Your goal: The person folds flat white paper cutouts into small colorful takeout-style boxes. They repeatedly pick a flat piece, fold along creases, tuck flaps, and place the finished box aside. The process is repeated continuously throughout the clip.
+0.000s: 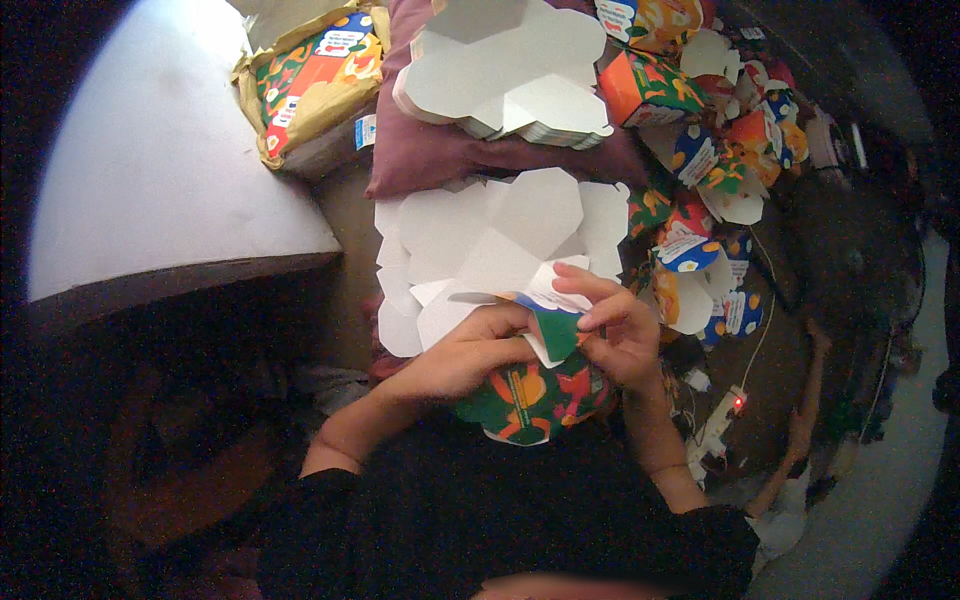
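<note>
Both my hands are closed on a partly folded cardboard box, printed green with orange and red shapes, close to my body. My left hand grips its left side, with the thumb and fingers around a flap. On the other side, my right hand pinches the edge of a green, blue and white flap with bent fingers. Just beyond the hands lie flat, white die-cut box blanks, their plain sides up. My fingers hide part of the box's folds.
Farther off, a stack of white blanks rests on a maroon pillow. Folded colourful boxes are heaped at right. A torn brown-paper package holds printed blanks. A white tabletop stands left; a lit power strip lies right.
</note>
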`<state>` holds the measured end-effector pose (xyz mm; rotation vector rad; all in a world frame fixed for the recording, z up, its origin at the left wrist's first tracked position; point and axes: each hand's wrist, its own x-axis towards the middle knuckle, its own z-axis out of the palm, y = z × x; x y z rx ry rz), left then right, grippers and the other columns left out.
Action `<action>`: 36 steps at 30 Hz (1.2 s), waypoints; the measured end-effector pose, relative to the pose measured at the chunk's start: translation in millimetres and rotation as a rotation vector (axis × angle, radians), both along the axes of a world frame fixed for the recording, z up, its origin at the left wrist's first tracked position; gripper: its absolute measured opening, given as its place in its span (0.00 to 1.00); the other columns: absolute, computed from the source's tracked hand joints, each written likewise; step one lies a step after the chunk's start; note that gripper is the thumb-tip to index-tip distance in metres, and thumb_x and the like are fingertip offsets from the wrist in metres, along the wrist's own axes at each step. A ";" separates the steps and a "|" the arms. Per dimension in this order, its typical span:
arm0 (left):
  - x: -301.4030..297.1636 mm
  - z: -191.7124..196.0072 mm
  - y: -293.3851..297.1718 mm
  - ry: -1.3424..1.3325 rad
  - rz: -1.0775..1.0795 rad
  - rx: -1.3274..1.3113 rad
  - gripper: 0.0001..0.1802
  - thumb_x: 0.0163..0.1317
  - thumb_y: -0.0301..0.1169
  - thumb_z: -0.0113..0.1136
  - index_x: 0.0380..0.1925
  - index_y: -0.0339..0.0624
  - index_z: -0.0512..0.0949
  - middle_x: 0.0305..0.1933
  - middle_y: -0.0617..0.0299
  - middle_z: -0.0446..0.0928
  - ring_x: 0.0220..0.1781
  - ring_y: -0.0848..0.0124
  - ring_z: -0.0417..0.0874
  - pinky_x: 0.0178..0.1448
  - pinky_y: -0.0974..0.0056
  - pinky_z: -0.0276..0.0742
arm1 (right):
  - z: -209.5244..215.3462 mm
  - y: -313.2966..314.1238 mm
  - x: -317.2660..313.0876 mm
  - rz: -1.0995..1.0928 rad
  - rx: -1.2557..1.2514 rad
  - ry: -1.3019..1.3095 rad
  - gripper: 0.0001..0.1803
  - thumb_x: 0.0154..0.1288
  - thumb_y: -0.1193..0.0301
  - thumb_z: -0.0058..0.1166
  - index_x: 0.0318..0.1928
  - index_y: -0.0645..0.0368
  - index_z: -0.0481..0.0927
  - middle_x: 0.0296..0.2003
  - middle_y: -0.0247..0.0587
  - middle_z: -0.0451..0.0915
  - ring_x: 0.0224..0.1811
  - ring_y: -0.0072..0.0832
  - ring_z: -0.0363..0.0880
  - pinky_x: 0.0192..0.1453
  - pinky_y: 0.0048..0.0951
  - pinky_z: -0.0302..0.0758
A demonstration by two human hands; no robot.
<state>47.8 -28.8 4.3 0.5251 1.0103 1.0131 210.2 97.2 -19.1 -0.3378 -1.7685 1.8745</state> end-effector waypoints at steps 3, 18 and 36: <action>7.5 1.2 3.0 -0.309 0.163 -0.091 0.20 0.59 0.29 0.52 0.50 0.32 0.69 0.49 0.56 0.72 0.50 0.70 0.73 0.56 0.67 0.68 | 0.4 4.3 10.5 -0.080 0.208 -0.214 0.07 0.56 0.79 0.58 0.36 0.60 0.79 0.38 0.47 0.82 0.44 0.35 0.81 0.48 0.30 0.77; -0.4 8.2 2.3 -0.345 0.092 -0.141 0.20 0.61 0.32 0.59 0.49 0.30 0.71 0.44 0.56 0.77 0.43 0.71 0.80 0.49 0.66 0.77 | 30.5 31.7 22.7 0.079 0.580 -0.126 0.12 0.47 0.83 0.59 0.35 0.58 0.81 0.32 0.48 0.81 0.31 0.32 0.81 0.31 0.26 0.76; 3.4 10.0 0.6 -0.537 0.088 -0.146 0.23 0.61 0.29 0.57 0.53 0.27 0.67 0.48 0.50 0.76 0.47 0.66 0.79 0.52 0.63 0.76 | 32.8 19.0 34.7 0.060 0.502 -0.118 0.12 0.52 0.75 0.57 0.39 0.54 0.82 0.42 0.48 0.81 0.39 0.36 0.83 0.37 0.28 0.80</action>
